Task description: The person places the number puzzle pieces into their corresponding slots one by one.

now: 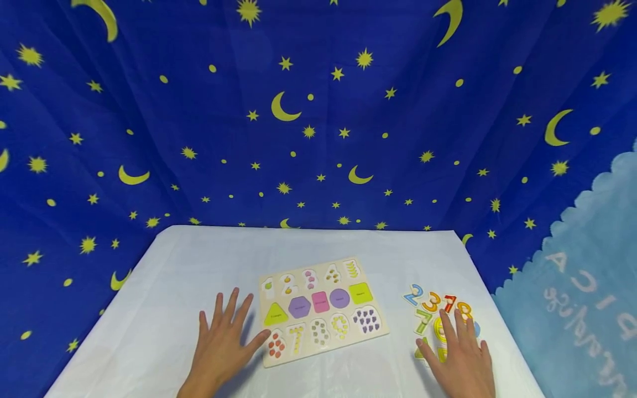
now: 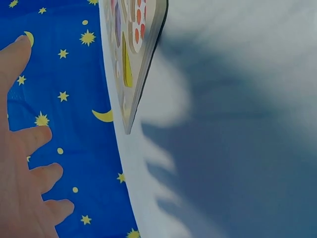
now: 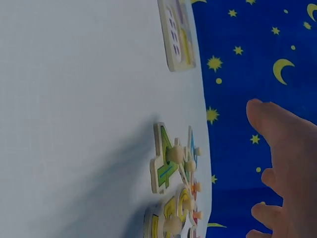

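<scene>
My left hand (image 1: pixel 220 342), fingers spread, hovers at the lower left corner of a wooden number puzzle board (image 1: pixel 318 331). The thumb overlaps the board's edge in the head view, and the hand casts a shadow on the cloth in the left wrist view. Over the loose number pieces at the right hangs my right hand (image 1: pixel 461 354), fingers apart and holding nothing. Among those pieces are a blue 2 (image 1: pixel 413 294), an orange 3 (image 1: pixel 431 302) and a green 7 (image 1: pixel 423 321). A green 4 (image 3: pixel 166 163) with a wooden knob shows in the right wrist view. Some pieces are partly hidden under the right hand.
The board has recesses with printed fruit and a middle row of coloured shapes, such as a purple hexagon (image 1: pixel 299 307). White cloth covers the table (image 1: pixel 219 249). A blue curtain (image 1: pixel 318 155) with moons and stars rises behind, and a light blue panel (image 1: pixel 587 287) stands right.
</scene>
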Tool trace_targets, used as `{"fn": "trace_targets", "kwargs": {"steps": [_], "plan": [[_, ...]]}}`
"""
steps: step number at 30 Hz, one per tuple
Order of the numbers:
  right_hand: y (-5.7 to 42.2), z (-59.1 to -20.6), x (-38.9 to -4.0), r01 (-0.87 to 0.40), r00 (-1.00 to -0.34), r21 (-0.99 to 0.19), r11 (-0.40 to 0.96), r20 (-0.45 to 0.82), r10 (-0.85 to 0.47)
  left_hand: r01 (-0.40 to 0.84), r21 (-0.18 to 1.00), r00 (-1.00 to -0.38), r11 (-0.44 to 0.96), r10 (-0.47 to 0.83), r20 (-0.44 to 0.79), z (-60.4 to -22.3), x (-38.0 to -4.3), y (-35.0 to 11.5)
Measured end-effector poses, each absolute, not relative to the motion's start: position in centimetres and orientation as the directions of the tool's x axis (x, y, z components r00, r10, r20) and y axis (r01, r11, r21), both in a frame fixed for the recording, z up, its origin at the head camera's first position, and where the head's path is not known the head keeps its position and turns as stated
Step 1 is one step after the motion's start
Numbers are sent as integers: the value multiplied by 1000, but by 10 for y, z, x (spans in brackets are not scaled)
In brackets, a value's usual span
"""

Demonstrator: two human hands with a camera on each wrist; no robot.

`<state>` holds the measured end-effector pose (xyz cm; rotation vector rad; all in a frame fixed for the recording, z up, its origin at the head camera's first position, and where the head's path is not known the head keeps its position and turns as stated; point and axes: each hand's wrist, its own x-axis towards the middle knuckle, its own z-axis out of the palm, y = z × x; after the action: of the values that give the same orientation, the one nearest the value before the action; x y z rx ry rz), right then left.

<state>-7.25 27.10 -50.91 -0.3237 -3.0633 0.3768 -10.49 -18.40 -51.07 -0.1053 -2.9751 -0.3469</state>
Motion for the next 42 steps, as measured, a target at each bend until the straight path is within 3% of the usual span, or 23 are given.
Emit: {"fn": "trace_targets", "kwargs": {"steps": [7, 12, 21, 33, 42], "plan": [[284, -509, -68, 210, -973, -311, 927, 31, 230, 158, 290, -975, 944, 104, 195, -511, -102, -184], [295, -506, -64, 275, -959, -386, 881, -50, 277, 256, 392, -952, 884, 159, 262, -515, -103, -185], [298, -510, -65, 291, -955, -445, 847, -84, 284, 268, 428, -955, 863, 181, 233, -522, -107, -187], [306, -516, -59, 233, -972, -460, 857, -98, 212, 196, 374, -979, 906, 203, 21, -528, -108, -186], [310, -520, -62, 257, -966, -450, 855, -156, 208, 174, 356, -977, 918, 206, -54, -527, -109, -185]]}}
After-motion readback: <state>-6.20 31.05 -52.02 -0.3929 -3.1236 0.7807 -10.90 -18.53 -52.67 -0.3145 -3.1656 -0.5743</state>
